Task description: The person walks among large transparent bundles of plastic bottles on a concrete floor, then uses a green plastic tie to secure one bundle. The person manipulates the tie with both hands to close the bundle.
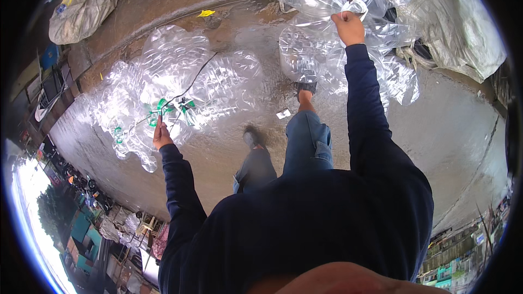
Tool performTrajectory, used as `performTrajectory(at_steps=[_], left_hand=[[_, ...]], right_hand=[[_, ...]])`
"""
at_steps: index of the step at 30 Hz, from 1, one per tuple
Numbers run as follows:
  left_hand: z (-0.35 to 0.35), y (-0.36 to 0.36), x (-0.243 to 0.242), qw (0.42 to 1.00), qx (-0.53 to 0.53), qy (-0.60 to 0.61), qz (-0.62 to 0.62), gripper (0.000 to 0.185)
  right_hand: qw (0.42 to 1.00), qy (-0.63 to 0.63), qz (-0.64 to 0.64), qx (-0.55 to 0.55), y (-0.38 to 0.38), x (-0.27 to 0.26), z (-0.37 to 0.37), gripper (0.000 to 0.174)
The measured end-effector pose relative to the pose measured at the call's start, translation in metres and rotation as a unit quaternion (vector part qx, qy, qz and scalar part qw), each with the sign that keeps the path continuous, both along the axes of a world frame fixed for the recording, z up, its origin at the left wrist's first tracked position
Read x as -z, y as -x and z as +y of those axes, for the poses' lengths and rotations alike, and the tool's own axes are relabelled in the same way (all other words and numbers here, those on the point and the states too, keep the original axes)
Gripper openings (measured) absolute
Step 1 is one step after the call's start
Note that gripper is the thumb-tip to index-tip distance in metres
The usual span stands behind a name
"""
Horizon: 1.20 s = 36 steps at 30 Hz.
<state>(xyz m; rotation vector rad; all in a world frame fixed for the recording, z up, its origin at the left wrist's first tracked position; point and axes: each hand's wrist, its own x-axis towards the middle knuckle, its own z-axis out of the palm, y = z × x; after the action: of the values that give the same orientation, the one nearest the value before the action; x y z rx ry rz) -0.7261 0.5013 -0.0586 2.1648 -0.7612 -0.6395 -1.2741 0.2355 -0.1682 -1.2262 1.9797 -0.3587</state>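
At the left, my left hand [163, 135] grips a thin black cord [191, 85] beside the green neck rings [158, 112] of some clear plastic bottles. These bottles [220, 85] form a large bunch on the ground and look tied at the necks, though glare hides the details. My right hand [350, 29] is stretched forward and closed on a white neck handle [356, 7] in a second bunch of clear plastic bottles [300, 51]. That bunch lies around and beyond my right foot, against large whitish woven sacks [445, 20].
Wet concrete ground [441, 130] runs beneath me, with a raised edge beyond the bunches. Another filled sack [83, 10] stands at the far left. A yellow scrap [206, 13] and a small white scrap [283, 113] lie on the ground. Shacks and parked motorbikes appear at the lower left.
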Motion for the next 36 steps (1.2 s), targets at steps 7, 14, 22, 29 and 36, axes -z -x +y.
performTrajectory(at_steps=[7, 14, 22, 29, 36], left_hand=[[0.002, -0.027, 0.006, 0.989, -0.023, 0.125, 0.07, 0.016], [0.012, -0.079, -0.027, 0.93, -0.04, 0.291, 0.221, 0.012], [0.095, -0.158, 0.043, 0.789, -0.189, 0.379, 0.446, 0.031], [0.098, -0.154, 0.008, 0.575, -0.295, 0.368, 0.669, 0.03], [0.071, -0.152, 0.013, 0.685, -0.264, 0.323, 0.597, 0.032]], right_hand=[[0.854, 0.214, -0.359, -0.309, -0.231, -0.19, 0.029, 0.013], [0.754, 0.23, -0.271, -0.552, -0.507, -0.212, 0.148, 0.023], [0.643, 0.198, -0.038, -0.738, -0.657, -0.193, 0.255, 0.011], [0.648, 0.139, 0.056, -0.747, -0.669, -0.174, 0.275, 0.016], [0.626, 0.205, 0.11, -0.744, -0.654, -0.182, 0.253, 0.014]])
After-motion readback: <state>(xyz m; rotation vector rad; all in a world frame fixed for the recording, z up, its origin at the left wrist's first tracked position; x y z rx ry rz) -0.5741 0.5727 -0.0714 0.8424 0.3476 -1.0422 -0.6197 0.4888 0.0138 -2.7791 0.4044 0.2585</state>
